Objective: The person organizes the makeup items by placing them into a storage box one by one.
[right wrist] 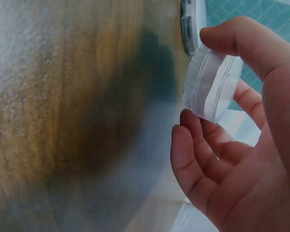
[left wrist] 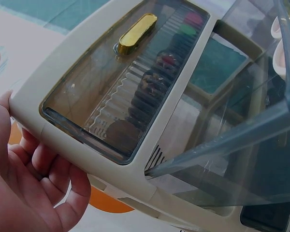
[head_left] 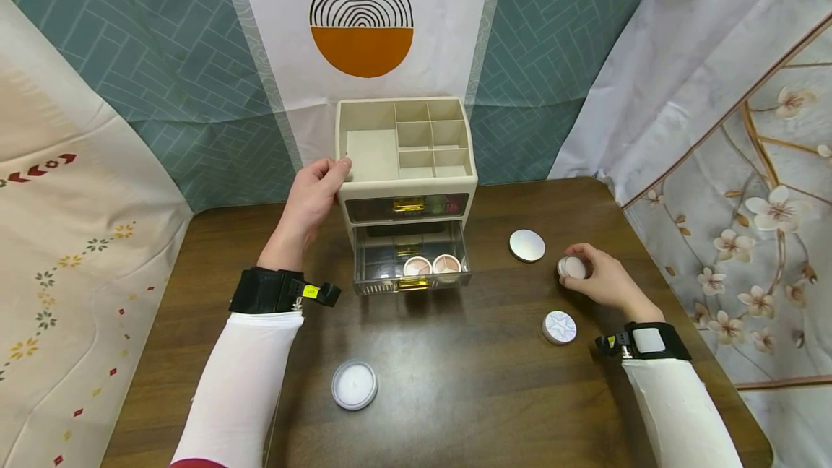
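Table [head_left: 455, 381]: one, brown wood-look top, under all items below

Round tub [head_left: 354, 385]: one, white centre, pale rim; lies at the near left, well apart from the other pieces

Star-marked tin [head_left: 559, 327]: one, round, pale top; near the right hand, on its near side

Right hand [head_left: 601, 276]: thumb and fingers pinch a small round case [head_left: 570, 268], white within clear walls, at the right of the table; in the right wrist view it stands tilted on edge in the grasp; whether it touches the table, cannot tell

Silver disc [head_left: 527, 245]: one, flat on the table, just beyond and left of the held case

Organizer [head_left: 408, 187]: one, cream; lower drawer [head_left: 377, 286] pulled out, clear, gold handle, two round palettes [head_left: 418, 266] side by side towards its right; upper drawer [head_left: 373, 209] pushed in, a row of dark round pieces [left wrist: 150, 84] inside; top divided into compartments

Left hand [head_left: 310, 197]: thumb over the organizer's left top rim, fingers curled against its outer side, gripping

Hanging cloth [head_left: 279, 27]: behind, teal and white, orange half-circle below black arcs
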### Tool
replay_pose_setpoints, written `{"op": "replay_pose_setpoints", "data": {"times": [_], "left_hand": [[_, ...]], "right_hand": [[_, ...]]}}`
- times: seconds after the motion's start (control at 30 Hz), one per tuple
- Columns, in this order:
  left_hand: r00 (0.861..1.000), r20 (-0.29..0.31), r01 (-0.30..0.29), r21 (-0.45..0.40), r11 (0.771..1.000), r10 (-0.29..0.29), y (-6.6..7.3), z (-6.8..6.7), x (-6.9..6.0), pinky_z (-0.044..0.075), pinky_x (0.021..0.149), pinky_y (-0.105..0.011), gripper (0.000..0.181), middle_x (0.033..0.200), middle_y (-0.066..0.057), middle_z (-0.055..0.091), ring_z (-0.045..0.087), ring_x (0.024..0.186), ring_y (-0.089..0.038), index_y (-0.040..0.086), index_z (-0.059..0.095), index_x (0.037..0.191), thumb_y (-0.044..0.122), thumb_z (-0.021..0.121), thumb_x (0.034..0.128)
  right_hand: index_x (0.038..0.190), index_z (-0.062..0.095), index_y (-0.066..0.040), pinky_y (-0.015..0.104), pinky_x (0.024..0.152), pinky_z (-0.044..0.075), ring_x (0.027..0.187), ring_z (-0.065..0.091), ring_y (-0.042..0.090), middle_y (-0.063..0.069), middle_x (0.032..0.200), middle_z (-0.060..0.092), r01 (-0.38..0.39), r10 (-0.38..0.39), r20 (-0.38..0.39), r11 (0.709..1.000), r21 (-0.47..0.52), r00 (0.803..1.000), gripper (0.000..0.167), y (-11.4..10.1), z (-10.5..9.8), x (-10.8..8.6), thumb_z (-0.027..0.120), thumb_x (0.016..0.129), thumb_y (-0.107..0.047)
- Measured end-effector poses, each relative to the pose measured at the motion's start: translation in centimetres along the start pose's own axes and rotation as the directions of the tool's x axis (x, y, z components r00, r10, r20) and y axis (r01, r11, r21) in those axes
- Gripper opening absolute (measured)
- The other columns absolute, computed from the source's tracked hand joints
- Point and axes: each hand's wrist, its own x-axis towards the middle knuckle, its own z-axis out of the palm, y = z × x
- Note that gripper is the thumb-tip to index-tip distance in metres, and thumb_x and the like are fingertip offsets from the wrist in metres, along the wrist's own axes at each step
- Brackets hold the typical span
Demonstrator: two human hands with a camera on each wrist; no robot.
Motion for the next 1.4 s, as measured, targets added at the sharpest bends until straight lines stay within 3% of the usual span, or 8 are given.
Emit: {"op": "replay_pose_setpoints", "data": {"times": [0.13, 0.33, 0.57, 0.83, 1.1, 1.4], "left_hand": [[1.0, -0.001, -0.004, 0.004, 1.0, 0.004, 0.0, -0.1, 0.0, 0.045, 0.077, -0.031, 0.046, 0.099, -0.009, 0.055, 0.051, 0.092, -0.02, 0.001, 0.06, 0.094, 0.046, 0.062, 0.1067], [1.0, -0.001, -0.006, 0.013, 1.0, 0.006, -0.1, -0.1, 0.0, 0.044, 0.076, -0.031, 0.046, 0.1, -0.009, 0.053, 0.051, 0.092, -0.021, 0.001, 0.059, 0.094, 0.045, 0.062, 0.1073], [1.0, 0.005, -0.002, 0.014, 1.0, 0.002, 0.0, -0.1, -0.1, 0.044, 0.079, -0.033, 0.047, 0.103, -0.01, 0.053, 0.051, 0.094, -0.023, 0.0, 0.06, 0.097, 0.046, 0.061, 0.1077], [1.0, 0.005, 0.001, 0.001, 1.0, -0.001, 0.0, -0.1, -0.1, 0.044, 0.079, -0.032, 0.046, 0.103, -0.009, 0.055, 0.052, 0.094, -0.022, 0.001, 0.061, 0.1, 0.045, 0.06, 0.1087], [1.0, 0.002, -0.01, -0.023, 1.0, 0.01, -0.2, 0.1, 0.0, 0.044, 0.076, -0.031, 0.043, 0.097, -0.009, 0.055, 0.052, 0.091, -0.021, 0.003, 0.06, 0.096, 0.044, 0.061, 0.1087], [1.0, -0.011, -0.02, -0.021, 1.0, 0.02, -0.3, 0.1, 0.0, 0.044, 0.075, -0.031, 0.042, 0.094, -0.008, 0.055, 0.052, 0.087, -0.02, 0.004, 0.061, 0.093, 0.043, 0.061, 0.1085]], "right_hand": [[0.138, 0.06, -0.007, 0.045, 0.081, 0.051, 0.1, 0.067, 0.034, 0.021, 0.12, 0.068, 0.021, -0.021, 0.016, 0.999, 0.024, 1.0, 0.052, -1.2, -0.3, 0.0, 0.083, 0.094, -0.022], [0.131, 0.064, -0.012, 0.037, 0.071, 0.049, 0.086, 0.065, 0.025, 0.011, 0.105, 0.07, 0.072, -0.072, 0.015, 0.997, 0.034, 0.997, 0.046, -3.9, -0.6, 0.2, 0.084, 0.091, -0.022], [0.128, 0.068, -0.014, 0.038, 0.074, 0.057, 0.089, 0.072, 0.025, 0.011, 0.114, 0.071, 0.171, -0.171, -0.014, 0.985, 0.006, 0.985, 0.048, -7.6, -0.6, 0.6, 0.09, 0.088, -0.028], [0.134, 0.068, -0.014, 0.033, 0.067, 0.055, 0.078, 0.066, 0.019, 0.007, 0.109, 0.069, 0.237, -0.237, -0.011, 0.971, 0.034, 0.971, 0.053, -12.2, -0.1, 0.9, 0.09, 0.09, -0.033], [0.132, 0.066, -0.02, 0.035, 0.075, 0.059, 0.088, 0.069, 0.022, 0.003, 0.11, 0.071, 0.242, -0.242, -0.016, 0.961, 0.133, 0.97, 0.051, -15.8, 0.5, 1.1, 0.091, 0.089, -0.03], [0.14, 0.068, -0.017, 0.038, 0.081, 0.061, 0.094, 0.07, 0.019, 0.002, 0.121, 0.07, 0.329, -0.338, 0.006, 0.919, 0.217, 0.941, 0.054, -20.2, 1.1, 1.2, 0.089, 0.09, -0.022]]}}
